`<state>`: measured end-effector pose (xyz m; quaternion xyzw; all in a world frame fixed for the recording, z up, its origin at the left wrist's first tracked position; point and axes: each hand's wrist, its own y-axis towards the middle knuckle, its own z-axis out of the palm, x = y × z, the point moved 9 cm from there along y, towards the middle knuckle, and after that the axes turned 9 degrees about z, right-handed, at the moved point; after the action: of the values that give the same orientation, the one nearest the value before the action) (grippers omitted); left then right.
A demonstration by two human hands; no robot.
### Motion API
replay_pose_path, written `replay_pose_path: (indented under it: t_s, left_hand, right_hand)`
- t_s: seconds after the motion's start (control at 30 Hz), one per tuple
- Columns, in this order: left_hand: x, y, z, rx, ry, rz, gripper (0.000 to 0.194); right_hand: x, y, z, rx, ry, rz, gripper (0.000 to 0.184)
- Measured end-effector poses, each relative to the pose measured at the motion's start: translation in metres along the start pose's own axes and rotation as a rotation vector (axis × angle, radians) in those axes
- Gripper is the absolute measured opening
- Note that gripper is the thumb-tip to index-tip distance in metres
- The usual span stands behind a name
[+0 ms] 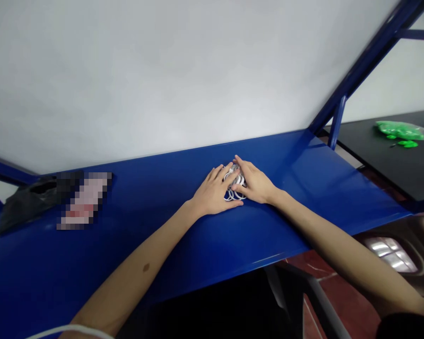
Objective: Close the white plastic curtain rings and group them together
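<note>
A small heap of white rings (pixel 240 181) lies on the blue tabletop (pixel 155 188), partly covered by both hands. From the left, my left hand (pixel 214 192) rests over the heap's near side, palm down with fingers spread. My right hand (pixel 256 182) cups the opposite side, thumb and fingers apart, its fingertips close to the left fingers. Both hands touch or nearly touch the rings. Whether any ring sits under the palms is hidden.
A black bag (pixel 35 197) and a blurred-out flat item (pixel 86 200) lie at the table's left. Blue frame posts (pixel 353 75) rise at the right. Beyond them, a black table (pixel 385 162) carries a clear bag of green pieces (pixel 401 129). A chair (pixel 304 287) stands below the front edge.
</note>
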<state>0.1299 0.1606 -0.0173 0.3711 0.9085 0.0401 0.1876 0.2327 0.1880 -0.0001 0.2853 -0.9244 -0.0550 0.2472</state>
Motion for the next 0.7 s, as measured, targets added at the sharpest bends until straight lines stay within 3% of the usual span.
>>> replay_pose_path:
  t_s: [0.13,0.3,0.6,0.7]
  left_hand:
    - [-0.001,0.006,0.001,-0.004,-0.025,-0.015,0.114]
    - [0.002,0.008,0.0,-0.006,-0.057,-0.094,0.115]
    - [0.022,0.004,-0.004,-0.078,0.031,-0.264,0.118]
    - [0.022,0.007,-0.001,-0.049,0.041,-0.259,0.117]
  right_hand:
    - [0.007,0.001,-0.006,-0.029,0.116,-0.057,0.094]
    - [0.006,0.003,-0.009,-0.032,-0.015,-0.01,0.081]
    - [-0.017,0.001,-0.002,-0.003,-0.201,0.151,0.084]
    - [-0.012,0.0,0.003,0.036,-0.18,0.106,0.089]
